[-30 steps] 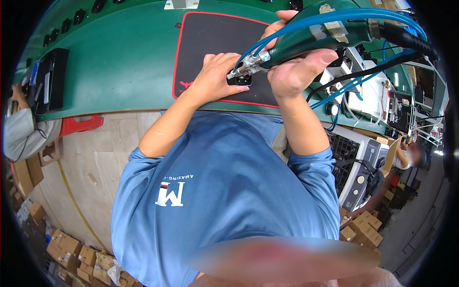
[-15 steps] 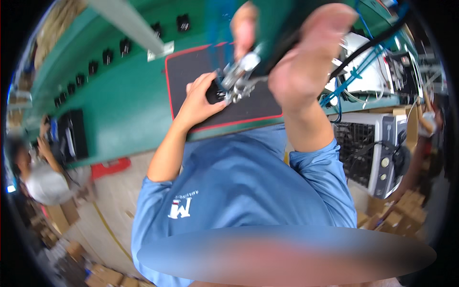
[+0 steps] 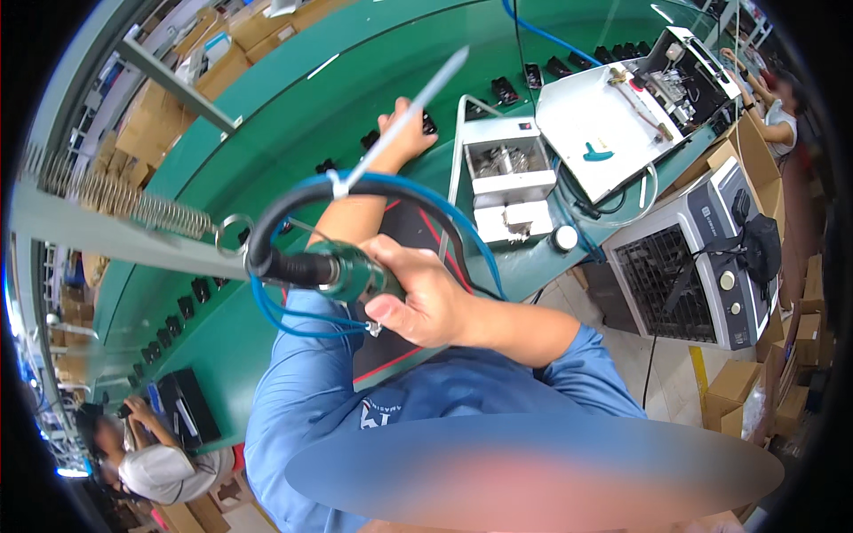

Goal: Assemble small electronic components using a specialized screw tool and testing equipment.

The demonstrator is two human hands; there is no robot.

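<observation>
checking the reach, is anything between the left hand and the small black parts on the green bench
Nothing visible is in the way: the left hand already rests on the small black parts on the green bench. The right hand holds the green tool apart from them.

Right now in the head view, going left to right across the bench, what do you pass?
Coil spring → green power tool in the right hand → white fixture box → white machine → grey fan unit.

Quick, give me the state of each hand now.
Left hand: reaching out to small black parts on the green bench, grip unclear.
Right hand: closed around green power tool.
</observation>
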